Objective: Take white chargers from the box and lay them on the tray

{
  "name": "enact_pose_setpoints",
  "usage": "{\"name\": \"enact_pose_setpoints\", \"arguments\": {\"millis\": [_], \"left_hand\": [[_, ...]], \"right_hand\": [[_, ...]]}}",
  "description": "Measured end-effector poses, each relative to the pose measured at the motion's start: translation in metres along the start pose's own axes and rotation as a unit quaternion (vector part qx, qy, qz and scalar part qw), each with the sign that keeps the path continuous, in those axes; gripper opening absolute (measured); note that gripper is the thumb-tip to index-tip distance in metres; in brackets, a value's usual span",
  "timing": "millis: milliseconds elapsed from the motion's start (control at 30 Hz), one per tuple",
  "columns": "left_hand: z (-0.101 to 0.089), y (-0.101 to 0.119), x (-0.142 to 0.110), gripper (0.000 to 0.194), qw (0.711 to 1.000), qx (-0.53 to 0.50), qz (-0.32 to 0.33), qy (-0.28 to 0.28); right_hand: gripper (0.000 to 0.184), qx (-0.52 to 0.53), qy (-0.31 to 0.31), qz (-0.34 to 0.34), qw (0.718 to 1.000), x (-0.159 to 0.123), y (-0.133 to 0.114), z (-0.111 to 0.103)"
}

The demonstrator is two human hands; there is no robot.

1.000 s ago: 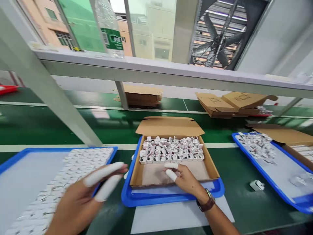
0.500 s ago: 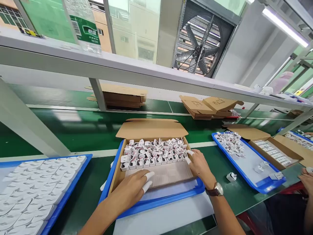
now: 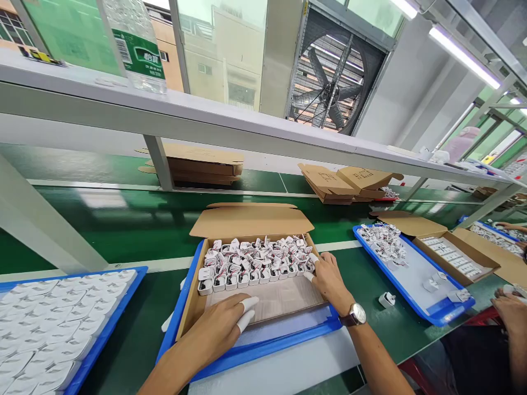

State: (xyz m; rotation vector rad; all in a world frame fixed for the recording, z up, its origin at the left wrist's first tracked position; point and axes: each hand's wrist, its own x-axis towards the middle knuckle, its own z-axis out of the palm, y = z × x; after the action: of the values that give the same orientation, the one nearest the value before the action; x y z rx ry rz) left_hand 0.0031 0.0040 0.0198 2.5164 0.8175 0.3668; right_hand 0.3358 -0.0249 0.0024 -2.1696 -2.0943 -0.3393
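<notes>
A cardboard box (image 3: 263, 316) with its lid flap raised rests in a blue tray (image 3: 263, 345). Inside, rows of small white plastic cases (image 3: 242, 278) with red and black wires fill the far part, and bare brown board shows in front of them. My left hand (image 3: 224, 323) lies over the box's near edge, fingers stretched out above the board, white covers on thumb and fingertip. At the right end of the front row, the covered thumb and finger of my right hand (image 3: 329, 278) are around an end white case. A watch (image 3: 356, 314) is on that wrist.
A blue tray (image 3: 111, 323) of white covers stands left. To the right are a loose white part (image 3: 387, 299), another blue tray (image 3: 415, 293) with white parts, and a filled carton (image 3: 457, 258). Another person's hands (image 3: 510, 307) are far right. A shelf (image 3: 247, 123) crosses above.
The view has shifted slightly, so the scene sits a little further left and lower. Both hands keep nearly the same places at the box.
</notes>
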Motion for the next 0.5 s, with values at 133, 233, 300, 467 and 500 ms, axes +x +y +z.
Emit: {"name": "enact_pose_setpoints", "arguments": {"millis": [133,233,300,467,500], "left_hand": [[0.000,0.002,0.001,0.032,1.000,-0.010,0.000,-0.006],[0.000,0.001,-0.001,0.031,1.000,-0.017,-0.001,-0.010],[0.000,-0.001,-0.003,0.031,1.000,-0.020,-0.002,-0.013],[0.003,-0.004,-0.006,0.033,1.000,-0.015,0.001,-0.002],[0.004,-0.005,-0.006,0.033,1.000,-0.012,0.001,0.004]], "right_hand": [[0.012,-0.016,-0.014,0.013,1.000,0.004,-0.002,0.002],[0.014,-0.024,-0.020,0.017,0.999,0.006,-0.004,0.002],[0.017,-0.027,-0.021,0.022,0.999,0.006,-0.007,0.002],[0.025,-0.018,-0.009,0.040,0.999,0.003,-0.015,0.002],[0.026,-0.014,-0.002,0.046,0.999,0.002,-0.015,0.001]]}}
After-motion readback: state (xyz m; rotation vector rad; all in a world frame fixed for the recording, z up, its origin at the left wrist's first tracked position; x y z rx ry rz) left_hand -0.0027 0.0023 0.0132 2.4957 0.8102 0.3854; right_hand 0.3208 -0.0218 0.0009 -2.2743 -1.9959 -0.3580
